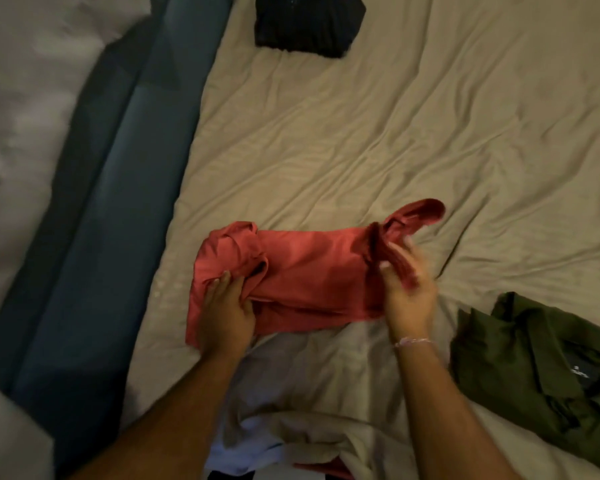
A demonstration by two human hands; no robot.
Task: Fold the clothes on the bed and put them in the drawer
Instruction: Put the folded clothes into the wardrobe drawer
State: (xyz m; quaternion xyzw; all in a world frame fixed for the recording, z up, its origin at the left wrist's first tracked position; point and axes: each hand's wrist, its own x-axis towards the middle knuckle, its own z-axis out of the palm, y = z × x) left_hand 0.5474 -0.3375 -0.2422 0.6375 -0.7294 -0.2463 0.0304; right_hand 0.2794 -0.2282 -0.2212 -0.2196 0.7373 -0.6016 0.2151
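Red shirt (291, 271) lies mid-bed on the wrinkled beige sheet (361, 133), partly folded into a rough band. Left hand (227, 306) grip: fingers curled, grasping bunched fabric at the shirt's left end. Right hand (407, 289) grip: pinching the shirt's right end, motion-blurred; a sleeve loop sticks up past it. Thin bracelet (413, 341) on right wrist. Olive green shirt (541, 368) crumpled to the right, apart from the red one. Dark folded garment (309, 24) at far edge. Pale clothes (274, 427) heaped near the arms. Drawer not visible.
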